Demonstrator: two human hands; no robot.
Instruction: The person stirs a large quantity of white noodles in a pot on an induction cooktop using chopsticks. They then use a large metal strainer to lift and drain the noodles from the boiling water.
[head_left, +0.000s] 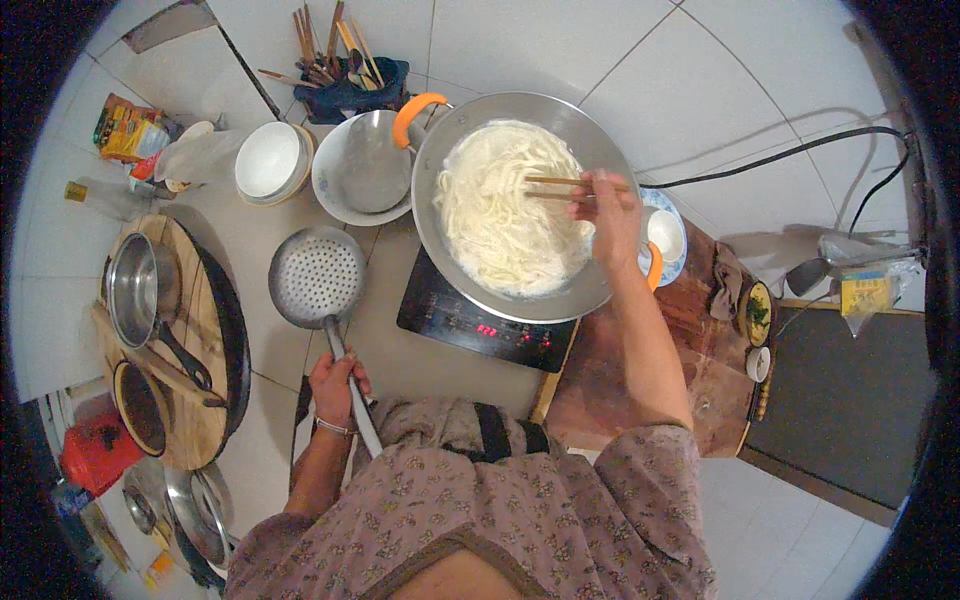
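My left hand (339, 384) grips the handle of a metal skimmer with a perforated bowl (316, 274). The skimmer's bowl is held over the tiled counter, to the left of the wok. In my right hand (609, 214) is a pair of wooden chopsticks (553, 187), their tips at the noodles. Pale noodles (506, 214) lie in whitish, foamy liquid inside a wide metal wok (604, 135) with orange handles. Beneath the wok is a black induction cooker (442, 311) with a lit red display. My right forearm hides part of the wok's right rim.
Left of the wok stand a large white bowl (326, 184) and stacked bowls (268, 161). Behind them is a utensil holder (330, 101). A saucepan (133, 289) rests on a round wooden board (196, 300). A plate (675, 206) holds a small bowl (666, 234) at right; a black cable (780, 157) runs along the wall.
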